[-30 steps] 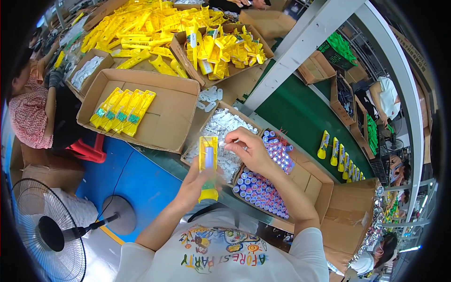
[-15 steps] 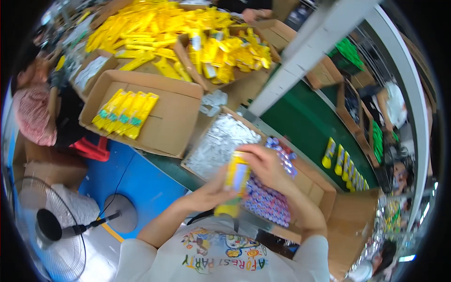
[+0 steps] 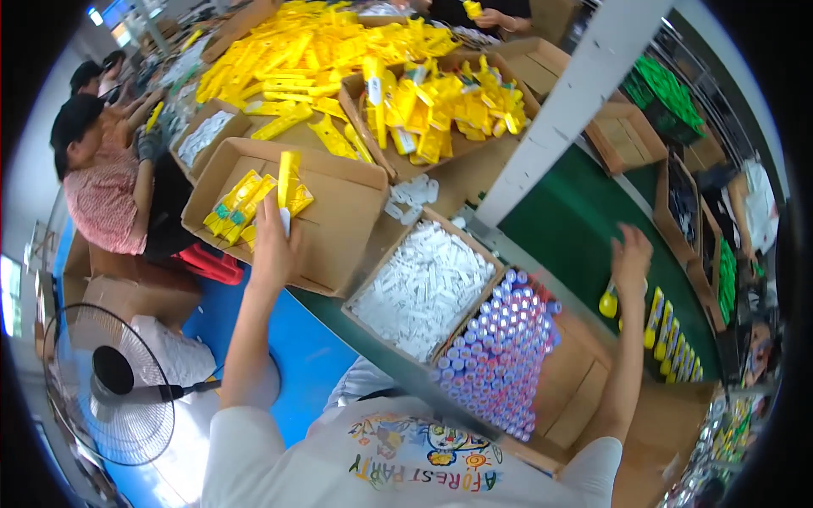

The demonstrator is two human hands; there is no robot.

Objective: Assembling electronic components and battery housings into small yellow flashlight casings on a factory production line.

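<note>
bright, even indoor light; white glare on the floor (image 3: 182, 457) at lower left; fisheye edges bend into black corners; right hand (image 3: 632, 261) slightly blurred.

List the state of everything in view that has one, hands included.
Left hand: closed on yellow casing
Yellow casing: held, partly hidden by fingers
Right hand: fingers spread, above green belt
Shallow carton: open, partly filled
White-parts box: open, filled
Purple cells: packed end-up
Belt casings: lined up
Fan: upright, spin unclear

casing (image 3: 289, 173): yellow | small parts (image 3: 423, 288): white | cylinders (image 3: 498, 347): purple | belt (image 3: 550, 220): green | floor (image 3: 309, 364): blue
</note>
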